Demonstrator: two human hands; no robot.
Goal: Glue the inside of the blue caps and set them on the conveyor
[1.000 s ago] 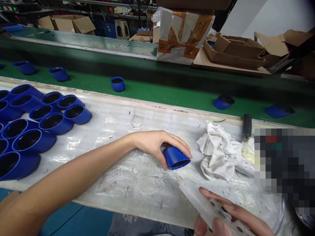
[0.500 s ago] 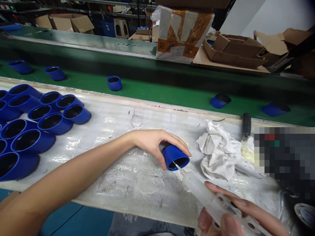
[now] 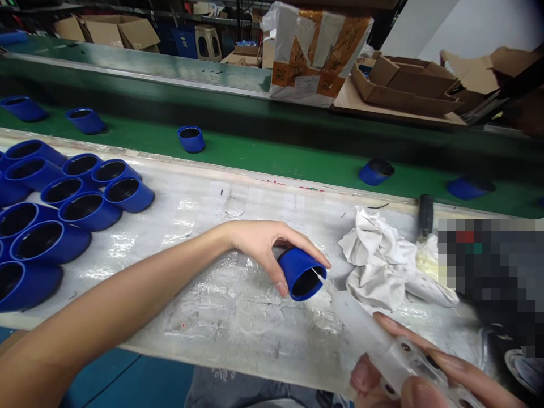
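near the front edge of the bench (image 3: 221, 317), the left hand (image 3: 263, 246) gripped a tipped blue cap (image 3: 301, 273) while the right hand (image 3: 420, 377), closed on a syringe (image 3: 374, 340), had just pushed its tip inside.

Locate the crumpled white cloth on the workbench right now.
In the head view the crumpled white cloth lies right of centre on the plastic-covered workbench, just right of the blue plastic cap held in the left hand, near the green conveyor belt.
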